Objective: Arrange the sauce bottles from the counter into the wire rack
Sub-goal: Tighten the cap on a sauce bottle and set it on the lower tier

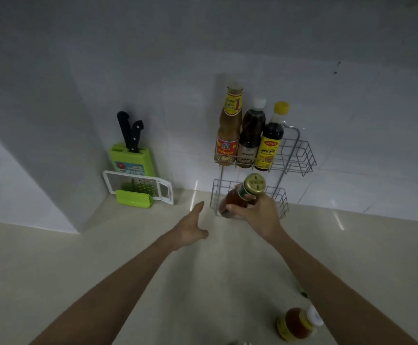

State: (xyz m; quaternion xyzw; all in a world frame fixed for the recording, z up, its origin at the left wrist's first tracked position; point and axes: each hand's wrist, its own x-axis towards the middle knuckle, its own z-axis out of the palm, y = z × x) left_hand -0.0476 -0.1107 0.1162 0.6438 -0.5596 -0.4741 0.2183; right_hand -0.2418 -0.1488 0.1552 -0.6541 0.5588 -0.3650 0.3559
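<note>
A two-tier wire rack (302, 158) stands on the counter against the tiled wall. Its top tier holds three bottles side by side: a tan sauce bottle (229, 130), a dark bottle with a white cap (251, 135) and a dark bottle with a yellow cap (271, 140). My right hand (257, 215) grips a red sauce bottle with a gold lid (246, 192), tilted at the front of the lower tier (281, 202). My left hand (193, 227) hovers open over the counter, left of the rack. An orange sauce bottle with a white cap (297, 323) stands near the front edge.
In the left corner a green knife holder (132, 158) with two black-handled knives leans on the wall, with a white and green grater (138, 188) in front of it. A small green item (302, 292) peeks out beside my right forearm.
</note>
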